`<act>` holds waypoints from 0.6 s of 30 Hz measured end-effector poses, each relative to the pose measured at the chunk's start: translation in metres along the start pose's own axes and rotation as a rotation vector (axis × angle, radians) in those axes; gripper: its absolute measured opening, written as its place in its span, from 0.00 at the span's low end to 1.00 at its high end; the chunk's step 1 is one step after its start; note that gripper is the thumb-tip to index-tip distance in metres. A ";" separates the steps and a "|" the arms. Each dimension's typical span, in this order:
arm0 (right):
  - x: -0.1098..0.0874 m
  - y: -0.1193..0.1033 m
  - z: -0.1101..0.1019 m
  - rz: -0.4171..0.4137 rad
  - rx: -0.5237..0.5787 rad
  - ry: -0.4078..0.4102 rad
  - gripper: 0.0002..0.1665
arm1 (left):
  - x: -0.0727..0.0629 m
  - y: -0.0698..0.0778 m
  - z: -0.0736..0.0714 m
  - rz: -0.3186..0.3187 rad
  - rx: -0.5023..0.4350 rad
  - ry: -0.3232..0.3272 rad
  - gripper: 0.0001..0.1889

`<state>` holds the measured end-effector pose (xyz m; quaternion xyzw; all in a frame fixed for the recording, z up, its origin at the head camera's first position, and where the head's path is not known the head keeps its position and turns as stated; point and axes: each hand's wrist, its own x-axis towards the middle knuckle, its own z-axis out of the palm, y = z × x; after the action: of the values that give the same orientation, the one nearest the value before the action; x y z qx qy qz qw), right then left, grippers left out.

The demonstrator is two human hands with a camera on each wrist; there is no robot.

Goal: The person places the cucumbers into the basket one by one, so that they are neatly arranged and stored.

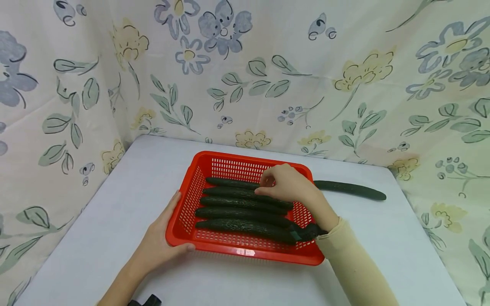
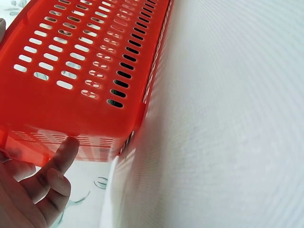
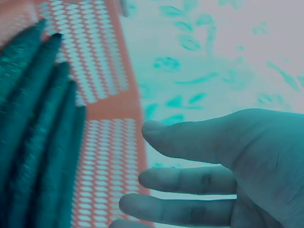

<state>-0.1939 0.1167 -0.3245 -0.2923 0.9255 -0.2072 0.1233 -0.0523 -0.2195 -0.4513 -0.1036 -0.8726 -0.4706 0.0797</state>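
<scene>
A red perforated plastic basket stands on the white table, with several dark green cucumbers lying side by side in it. My left hand grips the basket's near left corner, thumb at the front rim and fingers along the left side. In the left wrist view, the fingertips touch the basket wall. My right hand hovers over the farthest cucumbers with thumb and fingers apart. The right wrist view shows nothing between its fingers. Its wrist and the dark wrist camera hide the basket's right part.
Another cucumber lies on the table to the right of the basket, its left end behind the rim. A floral cloth hangs behind and along both sides of the table. A black object shows below my left wrist.
</scene>
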 end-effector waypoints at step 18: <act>-0.055 0.064 -0.015 0.110 0.172 0.415 0.13 | -0.001 0.001 0.000 -0.024 0.013 -0.004 0.69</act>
<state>-0.1859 0.2013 -0.3348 -0.1810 0.9245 -0.3338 -0.0344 -0.0514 -0.2192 -0.4504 -0.0934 -0.8770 -0.4657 0.0731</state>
